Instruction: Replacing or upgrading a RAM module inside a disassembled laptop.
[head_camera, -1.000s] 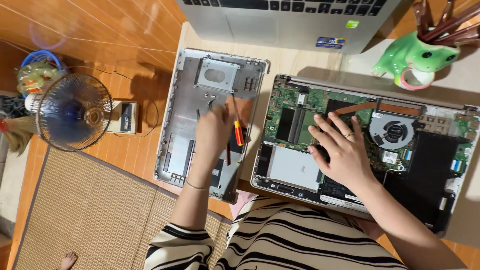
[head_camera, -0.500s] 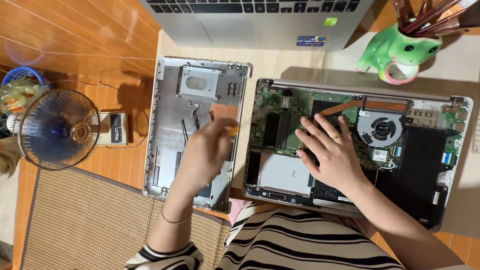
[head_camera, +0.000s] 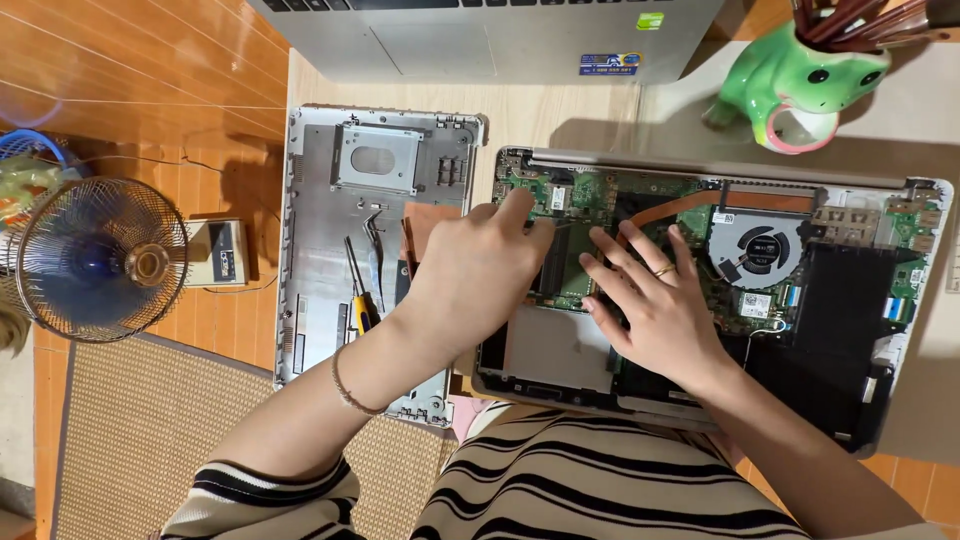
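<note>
Both hands rested on the opened laptop lying on the table: left hand loosely curled, fingertip touching the green circuit board; right hand flat, fingers spread, grasping nothing.

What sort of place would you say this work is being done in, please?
Probably a home: a low pale wooden table on an orange wood floor, with a woven straw mat, a small round wire-caged fan and a green ceramic frog pot.

We are seeing both hands, left and right, crowding the middle of the open laptop, while its fan side is lying uncovered. The frog mug and second laptop are blocking the far edge, and the removed cover with its screwdriver is filling the left.
</note>
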